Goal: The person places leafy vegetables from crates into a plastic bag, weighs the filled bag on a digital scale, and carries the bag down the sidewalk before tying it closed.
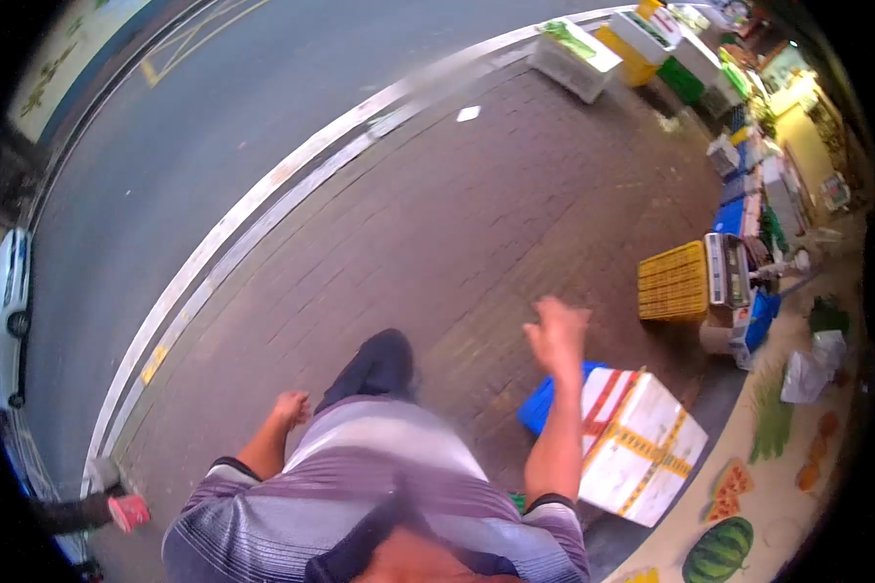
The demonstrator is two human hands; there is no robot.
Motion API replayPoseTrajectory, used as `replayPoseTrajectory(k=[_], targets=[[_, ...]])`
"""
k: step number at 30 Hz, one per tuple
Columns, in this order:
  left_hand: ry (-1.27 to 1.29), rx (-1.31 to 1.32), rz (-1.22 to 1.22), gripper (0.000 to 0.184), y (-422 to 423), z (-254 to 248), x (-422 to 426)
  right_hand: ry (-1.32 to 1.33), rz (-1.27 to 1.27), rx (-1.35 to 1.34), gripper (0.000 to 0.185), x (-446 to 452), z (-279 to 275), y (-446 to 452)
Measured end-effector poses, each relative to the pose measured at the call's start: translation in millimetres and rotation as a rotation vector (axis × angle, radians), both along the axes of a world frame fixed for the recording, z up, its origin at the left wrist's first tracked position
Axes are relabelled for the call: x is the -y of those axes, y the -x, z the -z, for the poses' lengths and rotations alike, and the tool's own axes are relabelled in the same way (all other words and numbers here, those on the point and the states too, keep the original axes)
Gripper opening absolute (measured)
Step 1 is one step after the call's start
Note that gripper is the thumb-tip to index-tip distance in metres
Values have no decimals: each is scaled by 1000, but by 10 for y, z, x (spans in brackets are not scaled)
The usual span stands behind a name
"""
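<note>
My left hand (292, 408) hangs low beside my striped shirt (389, 442), over the brick pavement. Its fingers look loosely curled, and no object shows in them. My right hand (559, 335) is held out in front on the right, thumb apart from the fingers, holding nothing that I can see. The nearest things to it are a white foam box (642, 447) with red and yellow tape, and a blue crate (537, 406) partly behind my forearm. Neither appears touched by the hand. One dark trouser leg (374, 364) shows ahead of my body.
A yellow basket (673, 282) stands at right beside a weighing scale (727, 270). Produce boxes (578, 60) line the upper right. A white curb (262, 185) borders the road (292, 78); a white car (8, 316) is far left. Another person's pink shoe (129, 512) shows lower left.
</note>
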State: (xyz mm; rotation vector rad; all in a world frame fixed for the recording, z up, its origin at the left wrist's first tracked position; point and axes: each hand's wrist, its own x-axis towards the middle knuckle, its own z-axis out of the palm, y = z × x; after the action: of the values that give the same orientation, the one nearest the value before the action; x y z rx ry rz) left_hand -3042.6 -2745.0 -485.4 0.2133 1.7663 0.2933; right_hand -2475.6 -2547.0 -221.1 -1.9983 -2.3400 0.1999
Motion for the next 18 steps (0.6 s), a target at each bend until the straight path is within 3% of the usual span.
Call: replayPoseTrajectory(k=[2,4,6,8,10,11,12,13,16,18], targets=[[62,-41,24,25,-319,114,-444,321,331,-1144,48,-259,536,-350],[112,-56,92,29,-675,206,-1052,449,534,-1423,47,-560,927,-855],[103,-100,141,31,-1091,324,-1858,270,558,-927,45,-757,1440,-1418],[39,-54,169,29,-1663,504,-3181,308,519,-437,41,-826,2086,-2053],[35,-12,158,27,-2248,599,-4109,497,695,-539,34,-793,2059,-2352],[17,5,150,26,-2584,546,-4647,617,635,-568,31,-658,2255,-2601],[-252,-52,18,23,-3312,91,-5191,709,559,-599,29,-657,2593,-2904],[-335,72,114,26,-3684,20,-5735,612,603,-723,28,-584,2730,-3125],[-434,88,376,35,-5140,-463,-7214,429,780,-1006,25,-819,2971,-3593],[-514,120,478,40,-5963,-626,-7997,458,868,-960,24,-1169,3092,-3999]])
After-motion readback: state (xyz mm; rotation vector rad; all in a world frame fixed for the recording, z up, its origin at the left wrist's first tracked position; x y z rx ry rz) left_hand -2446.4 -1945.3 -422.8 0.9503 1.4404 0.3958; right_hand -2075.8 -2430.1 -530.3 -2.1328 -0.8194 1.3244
